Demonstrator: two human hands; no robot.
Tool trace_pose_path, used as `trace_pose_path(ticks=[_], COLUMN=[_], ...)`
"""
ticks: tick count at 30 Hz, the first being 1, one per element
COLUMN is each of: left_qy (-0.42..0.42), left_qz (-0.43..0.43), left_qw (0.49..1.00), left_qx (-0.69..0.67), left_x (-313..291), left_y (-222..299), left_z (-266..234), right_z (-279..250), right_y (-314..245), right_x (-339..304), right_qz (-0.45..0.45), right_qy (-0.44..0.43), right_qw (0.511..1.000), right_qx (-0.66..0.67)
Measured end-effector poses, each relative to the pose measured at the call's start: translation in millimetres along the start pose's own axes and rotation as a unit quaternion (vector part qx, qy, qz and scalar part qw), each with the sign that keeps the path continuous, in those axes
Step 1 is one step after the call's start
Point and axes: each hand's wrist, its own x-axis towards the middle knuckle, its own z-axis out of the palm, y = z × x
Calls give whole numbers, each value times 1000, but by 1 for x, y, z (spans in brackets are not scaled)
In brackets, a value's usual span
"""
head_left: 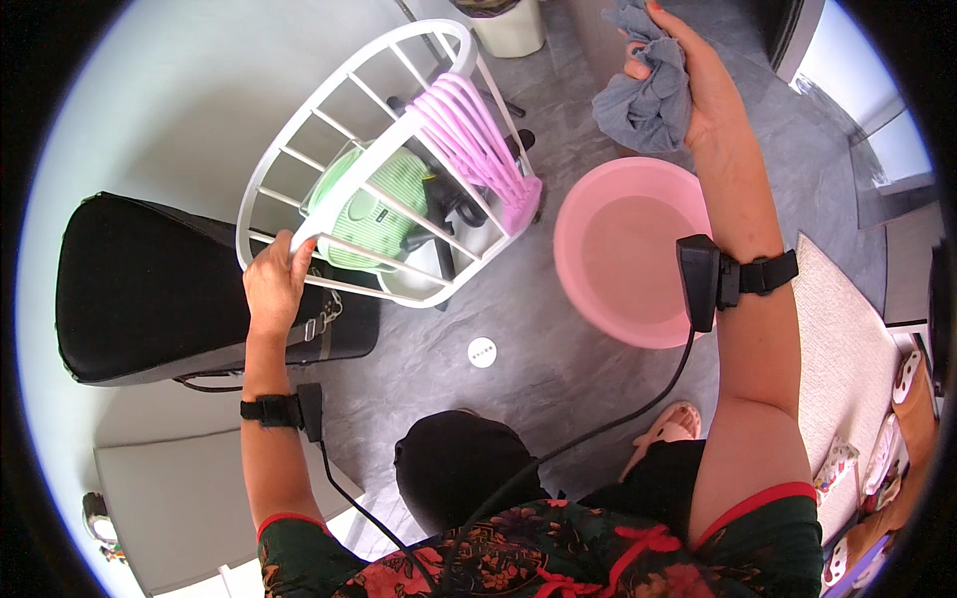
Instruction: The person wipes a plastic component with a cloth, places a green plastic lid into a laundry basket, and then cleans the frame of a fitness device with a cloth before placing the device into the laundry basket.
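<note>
My left hand (274, 282) is closed around the rim of a white slatted basket cart (309, 227), which is tilted. Pink clothes hangers (464, 135) hang over its side bar, and a green ribbed fan-like thing (374, 204) sits inside with some black parts. Up at the far right, my right hand (688, 80) grips a crumpled grey-blue cloth (648, 105), its fingers partly hidden by the folds. Below that cloth stands a pink basin (583, 269) with cloudy water in it. Neither hand touches the basin.
A black case (150, 289) stands against the wall on the left, above a grey cabinet (189, 498). A pale bin (511, 30) is at the far edge. Cables run from both wrist straps. A beige mat (832, 329) and a shoe rack (897, 458) lie to the right.
</note>
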Motion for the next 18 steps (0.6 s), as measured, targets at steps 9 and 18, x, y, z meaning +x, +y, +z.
trace_pose_path(ticks=[9,18], left_qy=[-22,27], left_qz=[-21,-13], left_qw=[999,999], left_qx=[40,37], left_x=[4,13], left_y=[7,19], left_z=[2,20], right_z=[-6,-45], right_y=[-7,4], right_x=[-23,-46], right_qz=[2,33], right_qy=[43,27], right_qw=[999,999], right_qx=[-7,-34])
